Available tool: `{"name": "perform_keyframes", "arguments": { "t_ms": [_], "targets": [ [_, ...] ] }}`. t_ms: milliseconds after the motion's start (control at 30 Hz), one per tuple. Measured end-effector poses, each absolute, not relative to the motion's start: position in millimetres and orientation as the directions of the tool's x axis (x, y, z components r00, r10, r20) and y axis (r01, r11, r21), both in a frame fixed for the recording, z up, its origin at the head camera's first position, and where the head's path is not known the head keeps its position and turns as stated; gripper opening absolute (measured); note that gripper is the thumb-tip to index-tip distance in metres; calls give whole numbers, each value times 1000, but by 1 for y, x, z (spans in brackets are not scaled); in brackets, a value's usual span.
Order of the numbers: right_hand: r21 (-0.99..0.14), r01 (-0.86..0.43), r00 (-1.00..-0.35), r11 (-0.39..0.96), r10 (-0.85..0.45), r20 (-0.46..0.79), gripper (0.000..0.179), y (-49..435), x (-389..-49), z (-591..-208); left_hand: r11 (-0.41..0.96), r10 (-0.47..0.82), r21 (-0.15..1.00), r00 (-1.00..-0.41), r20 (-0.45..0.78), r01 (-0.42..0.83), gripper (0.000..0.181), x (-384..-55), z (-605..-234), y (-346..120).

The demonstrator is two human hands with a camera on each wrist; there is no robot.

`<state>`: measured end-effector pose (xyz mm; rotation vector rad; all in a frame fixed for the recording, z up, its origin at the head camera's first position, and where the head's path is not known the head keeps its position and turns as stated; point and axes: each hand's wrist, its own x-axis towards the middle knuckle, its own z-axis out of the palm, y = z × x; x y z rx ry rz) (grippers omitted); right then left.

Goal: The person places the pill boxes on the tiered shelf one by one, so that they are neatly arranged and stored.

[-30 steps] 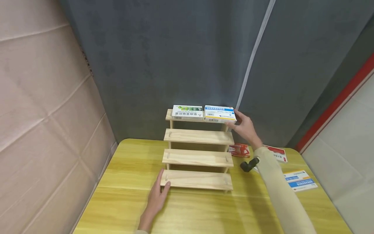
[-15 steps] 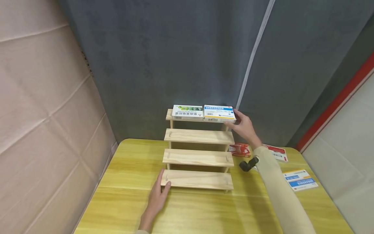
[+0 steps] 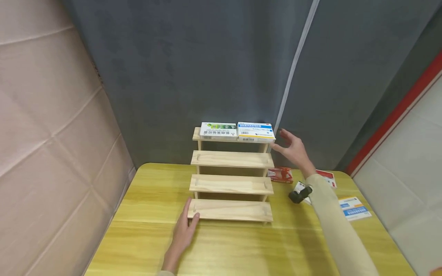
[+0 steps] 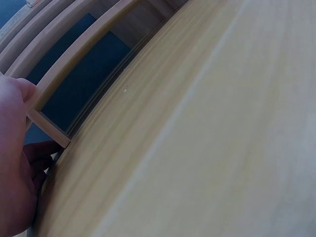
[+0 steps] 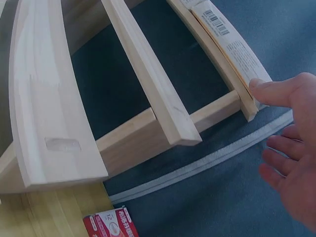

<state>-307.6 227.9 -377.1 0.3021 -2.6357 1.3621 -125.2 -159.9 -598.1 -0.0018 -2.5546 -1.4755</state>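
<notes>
While the left hand (image 3: 182,232) grips the wooden stand (image 3: 232,159) at the left end of its bottom step (image 3: 229,210) | right hand (image 3: 295,152) spread — thumb by the blue-white box (image 3: 256,132) | that box flat, right end of top step (image 3: 196,134) | green-white box (image 3: 218,130) just beside, left end.

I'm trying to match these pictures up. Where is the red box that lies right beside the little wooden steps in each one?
Head: right of centre, the red box lies by the right side of the wooden rack.
Left wrist: not in this picture.
Right wrist: red box at the bottom edge, left of centre, partly cut off.
Shared landmark: the wooden rack, visible in all three.
</notes>
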Motion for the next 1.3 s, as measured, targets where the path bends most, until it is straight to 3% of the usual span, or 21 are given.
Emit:
{"name": "perform_keyframes", "arguments": {
  "t_ms": [800,1300],
  "targets": [
    [-761,-131,-991,635,-66,116,98,288,-283,-401,520,-89,850,-984,154,86,68,-125,-594,-160],
    [-770,-119,-991,627,-29,130,96,321,-266,-422,519,-94,851,-985,143,74,68,-126,-597,-160]
  ]
}}
